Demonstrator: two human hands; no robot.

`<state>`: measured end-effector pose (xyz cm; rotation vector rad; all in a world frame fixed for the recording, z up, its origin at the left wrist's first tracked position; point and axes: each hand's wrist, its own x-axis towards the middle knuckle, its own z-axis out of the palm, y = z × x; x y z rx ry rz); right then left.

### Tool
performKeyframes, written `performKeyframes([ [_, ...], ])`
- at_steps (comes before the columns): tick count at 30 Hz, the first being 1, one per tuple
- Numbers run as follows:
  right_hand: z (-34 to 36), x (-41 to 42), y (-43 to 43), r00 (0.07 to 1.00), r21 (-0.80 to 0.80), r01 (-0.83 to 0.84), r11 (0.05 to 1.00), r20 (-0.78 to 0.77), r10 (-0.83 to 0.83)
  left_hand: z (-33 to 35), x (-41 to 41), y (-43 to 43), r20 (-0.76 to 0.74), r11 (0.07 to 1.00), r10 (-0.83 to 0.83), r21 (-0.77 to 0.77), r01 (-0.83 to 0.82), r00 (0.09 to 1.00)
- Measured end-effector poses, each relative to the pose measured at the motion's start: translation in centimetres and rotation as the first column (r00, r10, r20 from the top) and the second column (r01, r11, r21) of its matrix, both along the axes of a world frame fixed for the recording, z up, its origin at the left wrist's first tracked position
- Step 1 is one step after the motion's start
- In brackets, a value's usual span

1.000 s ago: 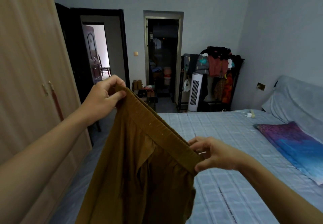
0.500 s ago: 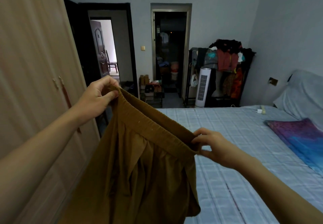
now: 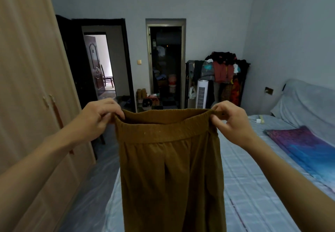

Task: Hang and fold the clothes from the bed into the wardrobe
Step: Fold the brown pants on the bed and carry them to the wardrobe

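**Item:** brown garment [image 3: 170, 168], elastic-waisted, held up at centre and hanging toward 6 o'clock in front of the bed's near corner.
**Grip:** left hand [image 3: 98, 117] and right hand [image 3: 232, 121] each pinch one end of the waistband [image 3: 163, 128], which is stretched level between them.
**Handling, judged:** light, soft and limp, with little risk of slipping. Best taken at the waistband ends.
**Surface:** bed [image 3: 253, 186], checked sheet, 4 o'clock.
**Room:** wardrobe [image 3: 27, 105], doors closed, 9 o'clock; laden clothes rack [image 3: 224, 68], 1 o'clock.
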<state>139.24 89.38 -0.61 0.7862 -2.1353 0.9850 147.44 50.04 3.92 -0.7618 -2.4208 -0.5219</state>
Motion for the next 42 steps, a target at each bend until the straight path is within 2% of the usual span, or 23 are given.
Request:
performKeyframes([
  [4,0.3,0.0,0.6,0.998,-0.095,0.052,0.994,0.052,-0.048,-0.6,0.0,1.1,-0.016,0.997,-0.019,-0.072,0.017,1.0],
  [8,0.3,0.0,1.2,0.982,-0.192,0.167,0.967,0.12,-0.146,-2.2,0.3,1.5,0.122,0.998,-0.063,0.018,0.061,0.991],
  [11,0.2,0.2,1.4,0.971,-0.197,0.225,0.954,0.13,-0.202,-3.3,0.4,2.0,0.177,0.989,-0.146,0.062,0.137,0.973],
  [18,0.3,0.2,2.2,0.947,-0.171,0.307,0.936,0.15,-0.284,-4.7,-0.3,4.0,0.077,0.974,-0.197,0.128,0.186,0.977],
  [24,0.4,0.4,3.1,0.952,-0.155,0.292,0.944,0.144,-0.271,-4.6,-1.0,3.6,0.063,0.986,-0.158,-0.039,0.161,0.985],
  [27,0.3,0.4,3.3,0.952,-0.137,0.288,0.948,0.143,-0.269,-4.5,-1.1,3.5,0.058,0.984,-0.163,-0.057,0.166,0.985],
  [29,0.2,0.3,3.6,0.951,-0.127,0.291,0.948,0.145,-0.273,-4.3,-1.0,3.5,0.087,0.979,-0.201,-0.008,0.202,0.976],
  [31,0.0,0.4,3.8,0.951,-0.112,0.283,0.952,0.158,-0.265,-4.0,-0.8,3.4,0.141,0.968,-0.237,0.116,0.222,0.961],
  [34,-0.5,0.6,3.8,0.953,-0.063,0.243,0.968,0.201,-0.226,-3.8,-1.1,2.7,0.167,0.958,-0.202,0.237,0.16,0.965],
  [37,-1.0,0.9,3.5,0.955,0.0,0.191,0.982,0.233,-0.185,-4.1,-1.7,1.3,0.132,0.991,-0.106,0.097,0.093,0.986],
  [39,-1.4,0.9,3.1,0.954,0.021,0.18,0.983,0.239,-0.18,-4.7,-1.9,0.7,0.142,0.995,-0.1,0.013,0.1,0.985],
  [42,-2.1,1.0,2.8,0.953,-0.014,0.095,0.995,0.29,-0.087,-5.9,-2.2,0.3,0.127,0.994,-0.078,-0.063,0.086,0.989],
])
